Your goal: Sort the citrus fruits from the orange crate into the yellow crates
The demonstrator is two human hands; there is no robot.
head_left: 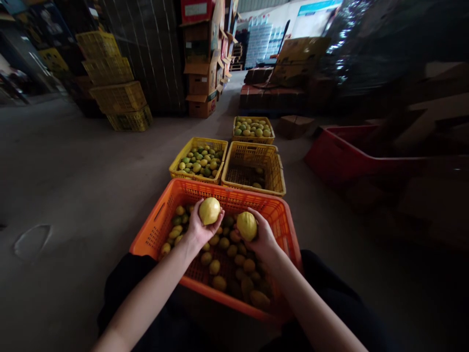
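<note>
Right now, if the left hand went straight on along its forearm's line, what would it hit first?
Most likely the far rim of the orange crate, ahead of the left hand and the yellow fruit it holds. Depth is unclear: it may pass above, towards the right-hand yellow crate behind.

A dim grey floor (80, 195) runs back to a brighter far end, where bottles (258, 44) stand stacked near a pale wall (284, 15). Cardboard boxes (201, 84) tower to their left; shiny dark wrapping (344, 44) gleams far right.
</note>
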